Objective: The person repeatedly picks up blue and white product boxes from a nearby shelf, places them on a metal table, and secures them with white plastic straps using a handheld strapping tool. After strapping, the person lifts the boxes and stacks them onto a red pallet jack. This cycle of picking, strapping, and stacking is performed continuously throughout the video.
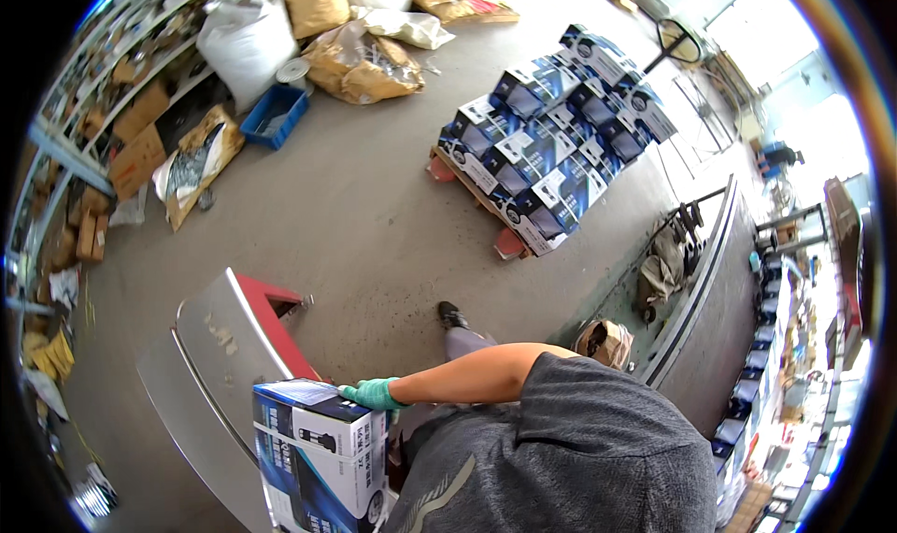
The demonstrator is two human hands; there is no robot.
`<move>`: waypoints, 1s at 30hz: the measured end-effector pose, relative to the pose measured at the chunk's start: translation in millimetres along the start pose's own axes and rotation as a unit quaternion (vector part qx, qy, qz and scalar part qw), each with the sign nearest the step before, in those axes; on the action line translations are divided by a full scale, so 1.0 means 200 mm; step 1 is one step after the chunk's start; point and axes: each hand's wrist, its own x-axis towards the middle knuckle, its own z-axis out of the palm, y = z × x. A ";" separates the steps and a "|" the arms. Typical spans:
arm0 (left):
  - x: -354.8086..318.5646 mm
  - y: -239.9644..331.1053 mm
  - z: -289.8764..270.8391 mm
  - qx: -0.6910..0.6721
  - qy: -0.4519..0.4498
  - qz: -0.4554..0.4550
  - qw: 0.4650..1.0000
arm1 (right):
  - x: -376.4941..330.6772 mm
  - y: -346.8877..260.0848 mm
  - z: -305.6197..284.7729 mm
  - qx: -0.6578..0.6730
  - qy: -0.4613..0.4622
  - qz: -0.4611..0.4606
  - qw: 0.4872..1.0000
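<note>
A blue, white and black printed cardboard box with a pale strap around it stands at the lower left, close against my body. My right hand, in a green glove, reaches across from the right and grips the box's upper edge, fingers lying over the top. The box is at the edge of a grey metal-topped table with a red frame; whether it rests fully on it is hidden. My left hand is not in view.
A pallet stacked with similar boxes stands ahead on the right. Sacks, a blue bin and shelving line the left. A dark workbench runs along the right, beside a paper bag.
</note>
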 end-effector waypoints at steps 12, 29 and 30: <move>0.22 -0.06 0.77 0.072 -0.221 -0.031 0.972 | -1.19 0.29 -1.18 0.072 0.055 -0.062 0.994; 0.03 -0.10 4.40 0.188 -0.495 -0.270 0.804 | -2.32 0.99 -2.57 0.438 0.292 -0.172 0.833; -0.10 -0.16 4.61 0.198 -0.501 -0.287 0.792 | -2.37 1.00 -2.64 0.461 0.309 -0.156 0.817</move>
